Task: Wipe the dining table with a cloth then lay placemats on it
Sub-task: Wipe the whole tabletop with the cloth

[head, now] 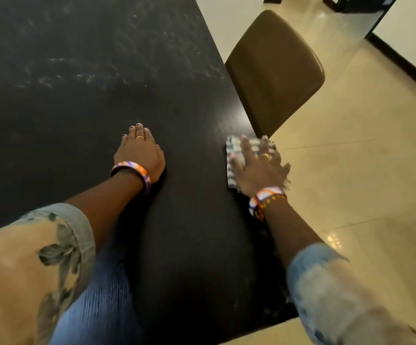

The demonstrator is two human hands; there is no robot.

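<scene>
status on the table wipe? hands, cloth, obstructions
Right hand flat on cloth, at table right edge. Left hand flat on tabletop. Smears on far half. Chair tucked at that edge.

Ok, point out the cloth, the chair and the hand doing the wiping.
cloth (234,148), head view, its bare top-left corner.
chair (274,68), head view, middle of its brown seat.
right hand (259,168), head view, its back.
</scene>
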